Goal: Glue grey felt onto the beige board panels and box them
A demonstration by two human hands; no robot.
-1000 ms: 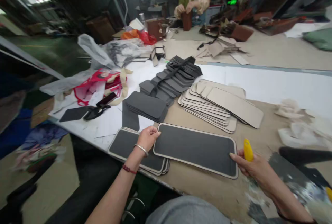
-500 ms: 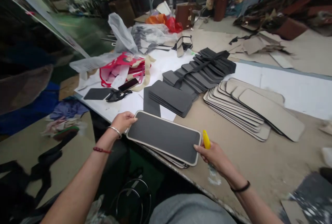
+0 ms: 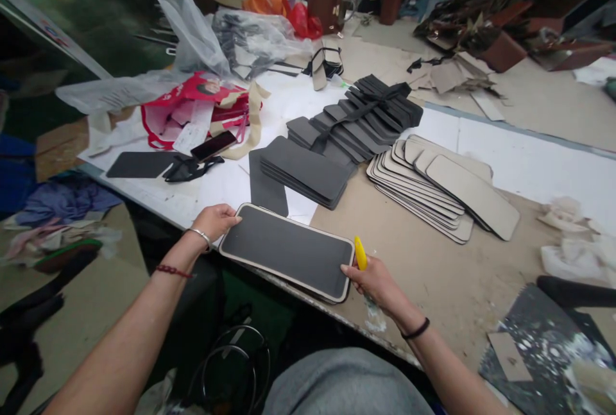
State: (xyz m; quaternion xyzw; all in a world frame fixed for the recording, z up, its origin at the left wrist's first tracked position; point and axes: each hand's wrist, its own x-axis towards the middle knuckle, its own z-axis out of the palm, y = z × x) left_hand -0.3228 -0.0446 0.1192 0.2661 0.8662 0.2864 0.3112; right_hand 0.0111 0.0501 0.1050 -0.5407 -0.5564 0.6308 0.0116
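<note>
Spanning both hands, the dark panel [image 3: 286, 251] lies at the tabletop's [image 3: 433, 287] near edge, its long axis running from the left hand [image 3: 214, 221], pinching the far left corner, to the right hand [image 3: 374, 280], clasping the right end plus a yellow handle [image 3: 360, 253].

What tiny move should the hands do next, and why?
Perhaps nudge the gray board until it lines up with the edge peeking out beneath it: the left hand holds one end, and the right hand, also gripping a yellow handle, holds the other.
</note>
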